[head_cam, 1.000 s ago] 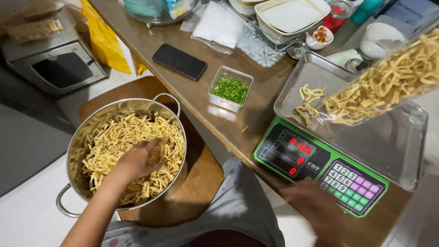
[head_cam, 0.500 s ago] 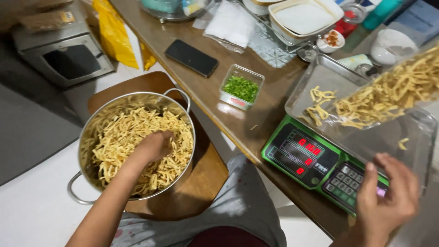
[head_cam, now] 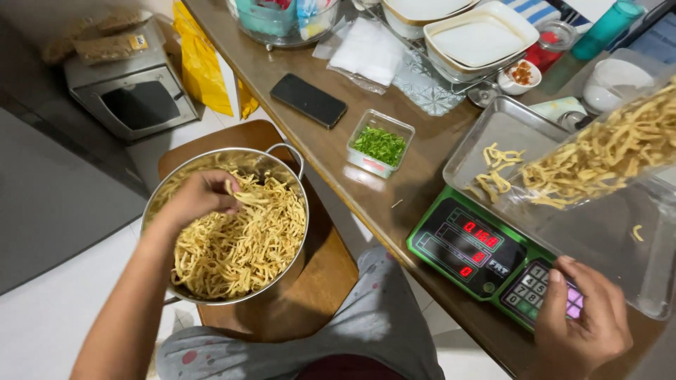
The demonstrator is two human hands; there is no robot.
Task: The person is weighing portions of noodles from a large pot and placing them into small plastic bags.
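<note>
Wooden counter (head_cam: 338,151), green scale (head_cam: 493,260) on it. Left hand (head_cam: 201,197) pinches noodles (head_cam: 239,239) in steel pot (head_cam: 292,169). Right hand (head_cam: 581,327), fingers curled, holds nothing, touches scale keypad (head_cam: 546,288).

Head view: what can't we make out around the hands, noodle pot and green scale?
- Left hand: fingertips curl into yellow noodle strips in the steel pot; grip hidden.
- Right hand: covers part of the green digital scale keypad.
- Clear bag of noodle strips: cut off by the right edge.
</note>
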